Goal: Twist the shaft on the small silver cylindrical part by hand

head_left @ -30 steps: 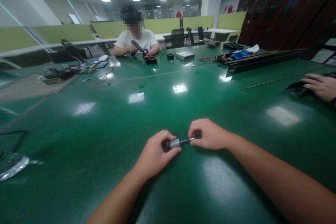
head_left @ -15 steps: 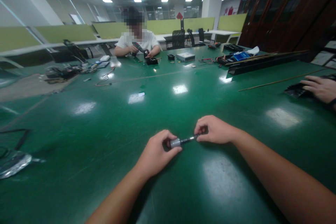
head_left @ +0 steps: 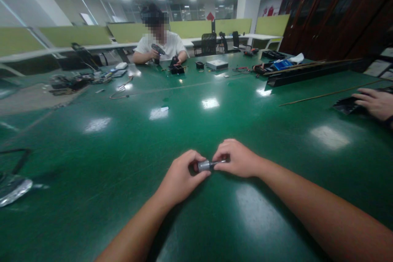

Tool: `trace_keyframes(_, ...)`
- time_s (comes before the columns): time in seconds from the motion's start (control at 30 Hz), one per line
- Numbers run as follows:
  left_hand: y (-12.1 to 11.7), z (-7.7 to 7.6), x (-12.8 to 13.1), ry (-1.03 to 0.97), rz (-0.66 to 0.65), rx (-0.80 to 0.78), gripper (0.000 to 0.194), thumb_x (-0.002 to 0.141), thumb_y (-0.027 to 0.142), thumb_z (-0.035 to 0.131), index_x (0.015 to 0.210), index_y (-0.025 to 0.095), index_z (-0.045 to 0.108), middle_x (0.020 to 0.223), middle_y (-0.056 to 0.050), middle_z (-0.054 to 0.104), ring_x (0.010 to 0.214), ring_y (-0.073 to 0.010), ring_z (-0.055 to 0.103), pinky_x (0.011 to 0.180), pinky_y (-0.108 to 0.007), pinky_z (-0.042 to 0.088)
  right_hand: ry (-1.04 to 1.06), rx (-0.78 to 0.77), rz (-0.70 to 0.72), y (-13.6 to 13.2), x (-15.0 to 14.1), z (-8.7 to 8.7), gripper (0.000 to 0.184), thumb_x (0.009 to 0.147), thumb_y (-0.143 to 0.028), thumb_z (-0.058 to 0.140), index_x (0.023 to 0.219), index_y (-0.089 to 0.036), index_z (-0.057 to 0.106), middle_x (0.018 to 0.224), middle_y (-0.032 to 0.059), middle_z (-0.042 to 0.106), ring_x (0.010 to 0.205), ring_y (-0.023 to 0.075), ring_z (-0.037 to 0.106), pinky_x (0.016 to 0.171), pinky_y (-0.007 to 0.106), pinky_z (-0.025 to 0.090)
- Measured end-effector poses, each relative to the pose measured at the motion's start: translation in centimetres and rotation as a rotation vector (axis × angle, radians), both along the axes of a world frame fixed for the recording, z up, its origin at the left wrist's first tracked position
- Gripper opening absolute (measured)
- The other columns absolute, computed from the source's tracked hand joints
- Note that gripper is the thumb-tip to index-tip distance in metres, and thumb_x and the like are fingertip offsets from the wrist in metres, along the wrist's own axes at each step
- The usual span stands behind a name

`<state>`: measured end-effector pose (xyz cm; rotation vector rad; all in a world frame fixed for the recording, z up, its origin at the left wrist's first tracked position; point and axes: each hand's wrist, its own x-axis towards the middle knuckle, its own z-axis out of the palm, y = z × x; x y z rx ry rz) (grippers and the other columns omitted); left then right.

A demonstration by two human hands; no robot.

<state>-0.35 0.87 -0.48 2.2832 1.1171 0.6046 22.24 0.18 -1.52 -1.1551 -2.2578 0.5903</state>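
Observation:
Low over the green tabletop [head_left: 196,131], my left hand [head_left: 179,178] grips a small silver cylinder [head_left: 204,166] between thumb and fingers. A thin dark shaft [head_left: 211,164] runs from the cylinder's right end; the two look like one motor-like part, held roughly level. My right hand [head_left: 239,159] is closed around this shaft in a pinch, close to the cylinder. Its fingers cover part of the shaft.
Across the table a person [head_left: 159,45] holds a power drill [head_left: 157,49] near black parts [head_left: 177,69]. Another person's hand [head_left: 376,104] rests on a black piece at the right. A long black channel [head_left: 307,74] and cluttered electronics [head_left: 75,82] lie farther back.
My right hand has slid left along the shaft, from its far end to close beside the silver cylinder. My left hand keeps its grip. Across the table, the drill is held differently.

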Motion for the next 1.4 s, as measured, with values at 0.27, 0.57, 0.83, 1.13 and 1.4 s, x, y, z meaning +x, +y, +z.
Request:
trace_keyframes(0.27, -0.1, 0.4, 0.3, -0.032, -0.004, 0.008, 0.016, 0.088, 0.034, 0.062, 0.090, 0.018, 0.066, 0.085, -0.003, 0.065, 0.079, -0.0175, 0.060, 0.072, -0.028, 0.045, 0.043, 0.078, -0.017, -0.5, -1.4, -0.8, 0.009, 0.081, -0.022, 0.071, 0.088, -0.019, 0.072, 0.081, 0.0023, 0.070, 0.078, 0.0158, 0.060, 0.077, 0.029, 0.041)
trace_keyframes(0.57, -0.2, 0.4, 0.3, -0.004, 0.001, -0.004, 0.014, 0.083, 0.030, 0.067, 0.092, 0.020, 0.068, 0.087, -0.003, 0.067, 0.080, -0.0186, 0.062, 0.072, -0.028, 0.047, 0.056, 0.069, 0.001, -0.5, -1.2, -0.5, 0.015, 0.077, -0.022, 0.073, 0.091, -0.018, 0.072, 0.085, 0.0034, 0.070, 0.081, 0.0171, 0.061, 0.075, 0.028, 0.043)
trace_keyframes(0.83, -0.2, 0.4, 0.2, -0.005, 0.005, -0.006, 0.015, 0.082, 0.031, 0.068, 0.091, 0.019, 0.067, 0.086, -0.003, 0.068, 0.079, -0.0190, 0.062, 0.071, -0.029, 0.047, 0.067, 0.032, -0.023, -0.7, -1.1, -0.2, 0.017, 0.074, -0.019, 0.073, 0.091, -0.018, 0.072, 0.085, 0.0037, 0.070, 0.081, 0.0170, 0.061, 0.075, 0.028, 0.044)
trace_keyframes(1.13, -0.3, 0.5, 0.3, -0.004, 0.002, -0.001, 0.015, 0.080, 0.031, 0.070, 0.087, 0.019, 0.066, 0.083, -0.002, 0.067, 0.076, -0.0184, 0.061, 0.069, -0.028, 0.046, 0.066, 0.033, -0.029, -0.8, -1.1, -0.2, 0.012, 0.073, -0.016, 0.073, 0.085, -0.018, 0.071, 0.079, 0.0018, 0.068, 0.074, 0.0155, 0.060, 0.073, 0.027, 0.043)
trace_keyframes(1.4, -0.3, 0.5, 0.3, -0.003, 0.010, 0.015, 0.016, 0.079, 0.032, 0.071, 0.085, 0.019, 0.065, 0.081, -0.002, 0.066, 0.076, -0.0182, 0.061, 0.069, -0.028, 0.045, 0.072, 0.050, -0.005, -0.6, -1.1, -0.4, 0.007, 0.076, -0.018, 0.072, 0.083, -0.018, 0.071, 0.078, 0.0016, 0.068, 0.075, 0.0157, 0.060, 0.075, 0.028, 0.042)
